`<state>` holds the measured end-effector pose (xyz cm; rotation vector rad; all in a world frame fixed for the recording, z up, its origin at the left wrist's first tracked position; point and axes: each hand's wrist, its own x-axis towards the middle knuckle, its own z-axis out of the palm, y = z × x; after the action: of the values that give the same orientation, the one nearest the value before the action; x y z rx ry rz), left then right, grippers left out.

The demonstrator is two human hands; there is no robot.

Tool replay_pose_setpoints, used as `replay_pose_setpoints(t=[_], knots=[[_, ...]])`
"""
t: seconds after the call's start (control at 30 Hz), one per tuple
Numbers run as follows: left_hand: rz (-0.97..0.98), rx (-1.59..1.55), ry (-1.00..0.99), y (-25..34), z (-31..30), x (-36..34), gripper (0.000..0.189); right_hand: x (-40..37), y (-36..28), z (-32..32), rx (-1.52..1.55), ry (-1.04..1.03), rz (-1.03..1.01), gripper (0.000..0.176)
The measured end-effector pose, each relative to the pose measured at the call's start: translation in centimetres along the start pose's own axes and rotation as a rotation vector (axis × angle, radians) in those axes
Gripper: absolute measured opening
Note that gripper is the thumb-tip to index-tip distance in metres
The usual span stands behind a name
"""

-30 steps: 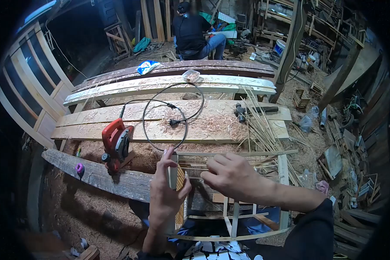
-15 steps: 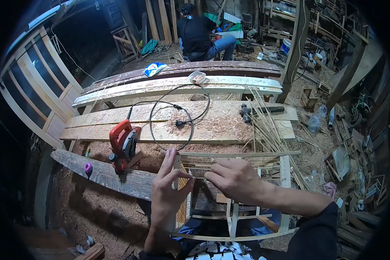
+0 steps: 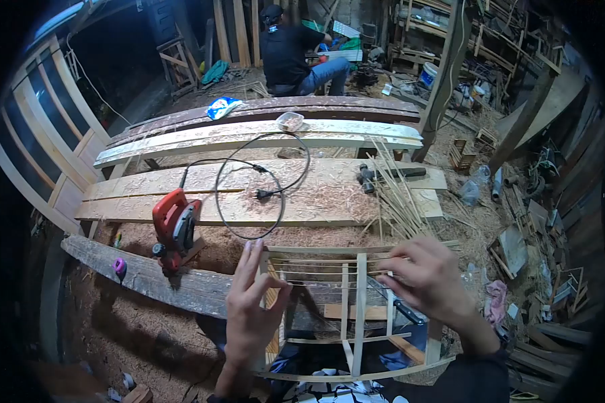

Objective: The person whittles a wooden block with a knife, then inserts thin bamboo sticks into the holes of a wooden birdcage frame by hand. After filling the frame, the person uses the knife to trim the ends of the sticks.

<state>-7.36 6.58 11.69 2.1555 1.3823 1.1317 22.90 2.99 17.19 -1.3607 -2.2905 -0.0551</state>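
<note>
A small frame of pale wooden slats (image 3: 360,305) with thin sticks threaded across its top stands close in front of me. My left hand (image 3: 249,312) rests against the frame's left post, thumb hooked behind it and fingers stretched upward. My right hand (image 3: 429,277) is at the frame's upper right, fingers pinched on the thin horizontal sticks there. Between my hands the upright slats and thin cross sticks show in full.
A red electric planer (image 3: 173,228) with a looped black cord (image 3: 262,185) lies on shaving-covered planks (image 3: 316,201). A bundle of thin sticks (image 3: 393,191) and a black tool (image 3: 368,177) lie at right. Another person (image 3: 290,50) sits at the back. A weathered beam (image 3: 148,279) is left.
My right hand has slid from the middle of the frame to its right end along the thin sticks. The left hand stays at the left post. The view has shifted slightly.
</note>
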Motion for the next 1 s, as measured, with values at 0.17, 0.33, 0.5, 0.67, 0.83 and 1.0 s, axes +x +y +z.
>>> replay_pose_setpoints(t=[0.17, 0.33, 0.5, 0.67, 0.83, 1.0], knots=[[0.060, 0.238, -0.088, -0.3, 0.3, 0.8, 0.020, -6.5, 0.1, -0.1, 0.016, 0.059, 0.429, 0.018], [0.255, 0.312, -0.382, 2.9, -0.2, 3.0, 0.031, -8.4, 0.3, 1.4, 0.239, 0.280, 0.397, 0.018], [0.612, 0.131, -0.585, 8.6, 4.3, 6.5, 0.033, -8.4, 0.6, 1.8, 0.383, 0.297, 0.407, 0.020], [0.786, -0.038, -0.748, 9.9, 10.6, 7.3, 0.027, -9.1, 0.8, 1.8, 0.278, 0.304, 0.397, 0.043], [0.815, -0.037, -0.679, 9.7, 10.1, 7.1, 0.024, -9.0, 0.3, 1.4, 0.347, 0.353, 0.565, 0.046], [0.774, -0.059, -0.690, 9.3, 10.2, 7.0, 0.027, -9.0, 1.0, 1.3, 0.188, 0.241, 0.509, 0.044]])
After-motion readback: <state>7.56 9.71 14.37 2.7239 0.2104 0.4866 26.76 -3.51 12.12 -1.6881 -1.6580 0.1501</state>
